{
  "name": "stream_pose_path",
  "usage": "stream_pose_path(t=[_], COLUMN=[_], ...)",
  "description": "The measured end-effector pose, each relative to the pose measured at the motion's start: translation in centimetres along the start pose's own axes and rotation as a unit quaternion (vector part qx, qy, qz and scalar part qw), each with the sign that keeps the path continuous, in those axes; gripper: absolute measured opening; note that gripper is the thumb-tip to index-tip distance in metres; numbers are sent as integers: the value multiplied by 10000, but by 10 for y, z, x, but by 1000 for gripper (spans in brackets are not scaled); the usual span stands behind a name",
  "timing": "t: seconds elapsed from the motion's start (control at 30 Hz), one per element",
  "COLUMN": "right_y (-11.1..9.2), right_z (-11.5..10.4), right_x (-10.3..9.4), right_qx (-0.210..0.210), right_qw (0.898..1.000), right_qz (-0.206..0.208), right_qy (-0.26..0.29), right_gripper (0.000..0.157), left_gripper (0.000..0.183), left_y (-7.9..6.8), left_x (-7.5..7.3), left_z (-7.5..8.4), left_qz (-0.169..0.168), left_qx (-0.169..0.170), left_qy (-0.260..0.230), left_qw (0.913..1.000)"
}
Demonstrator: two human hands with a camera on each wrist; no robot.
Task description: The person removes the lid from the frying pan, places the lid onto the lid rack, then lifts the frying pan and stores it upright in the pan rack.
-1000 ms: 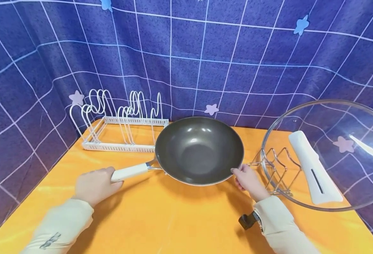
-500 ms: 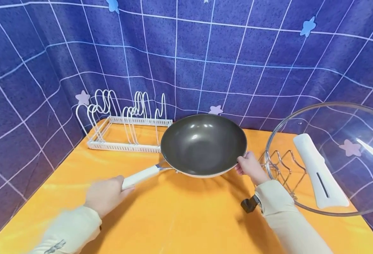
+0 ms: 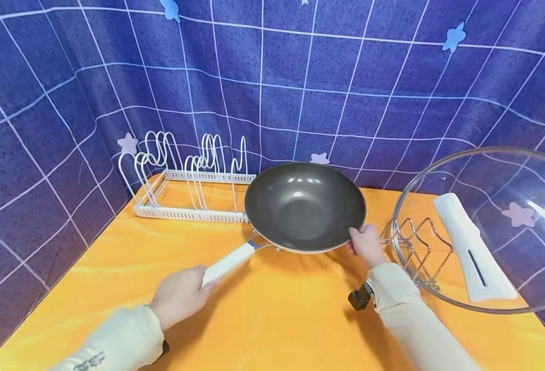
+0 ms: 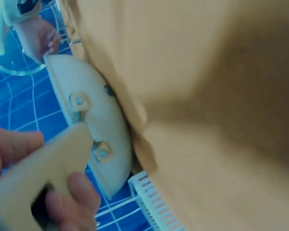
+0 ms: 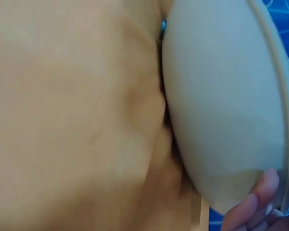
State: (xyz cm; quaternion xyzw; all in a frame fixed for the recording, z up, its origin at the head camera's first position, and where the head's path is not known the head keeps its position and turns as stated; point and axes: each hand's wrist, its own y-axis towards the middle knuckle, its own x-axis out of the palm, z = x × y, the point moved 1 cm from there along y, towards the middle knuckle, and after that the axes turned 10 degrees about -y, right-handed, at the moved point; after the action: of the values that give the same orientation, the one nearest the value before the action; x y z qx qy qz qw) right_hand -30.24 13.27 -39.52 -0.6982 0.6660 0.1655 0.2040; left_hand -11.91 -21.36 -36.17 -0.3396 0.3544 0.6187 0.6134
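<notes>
hands (image 3: pixel 179 296) (image 3: pixel 367 246) hold a dark-lined, pale-backed wok (image 3: pixel 306 206): left its white handle (image 3: pixel 228 264), right its rim (image 3: pixel 300 251)

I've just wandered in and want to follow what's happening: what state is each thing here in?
Wok: open side up, nothing in it, uncovered
Left hand: wrapped around the wok's handle
Right hand: pinching the wok's rim
Glass lid: off the wok, raised on edge, handle facing the person
Metal rack: appears to hold the lid up
White rack: standing, no cookware in its slots
</notes>
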Motion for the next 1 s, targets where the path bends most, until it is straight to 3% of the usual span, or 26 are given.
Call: stream_pose_path(t=[0.13, 0.33, 0.43, 0.57, 0.8, 1.0], right_y=[-6, -13, -16, -19, -9, -3], right_z=[0, -3, -4, -7, -10, -10], right_x=[2, -1, 1, 5, 1, 1], right_qx=[51, 384, 667, 807, 692, 758], right_qw=[9992, 9929, 9871, 9791, 9839, 9875], right_qz=[-374, -837, -1344, -1857, -1633, -1383], right_qy=[-157, -750, -555, -214, -215, -35], right_gripper=[41, 37, 43, 53, 41, 34], left_gripper=[22, 18, 18, 24, 26, 34], left_y=[4, 10, 11, 6, 4, 11], left_x=[-7, -21, -21, -9, 8, 17], left_z=[6, 8, 10, 17, 33, 43], left_qz=[-265, -1140, -1509, -1861, -2435, -2607], left_qx=[239, 753, 795, 551, 263, 119], left_qy=[-104, -314, -815, -1778, -2989, -3301], left_qw=[9993, 9901, 9820, 9647, 9223, 9071])
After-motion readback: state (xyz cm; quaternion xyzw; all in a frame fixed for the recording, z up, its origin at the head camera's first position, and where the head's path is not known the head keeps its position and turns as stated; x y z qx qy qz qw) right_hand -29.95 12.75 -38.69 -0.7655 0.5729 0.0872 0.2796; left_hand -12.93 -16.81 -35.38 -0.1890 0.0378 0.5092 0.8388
